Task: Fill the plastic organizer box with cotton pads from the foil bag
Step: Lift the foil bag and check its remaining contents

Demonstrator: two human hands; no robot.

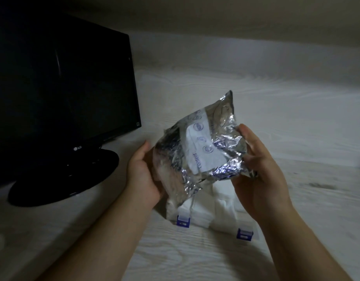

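Ones and twos on the desk

Two hands, one left hand (142, 173) and one right hand (260, 169); one foil bag (199, 151); one plastic organizer box (215, 225) with two blue latches (183, 221); one monitor (59, 88) on one round stand (63, 179); one table (296, 118). The cotton pads (201, 211) show as at least two white stacks (single pads too blurred to count).

Organizer box (183, 221) largely hidden behind foil bag (199, 147). Monitor (53, 88) cut off at left edge. Bag print blurred.

Dark LG monitor (59, 94) on pale wood-grain desk (296, 128).
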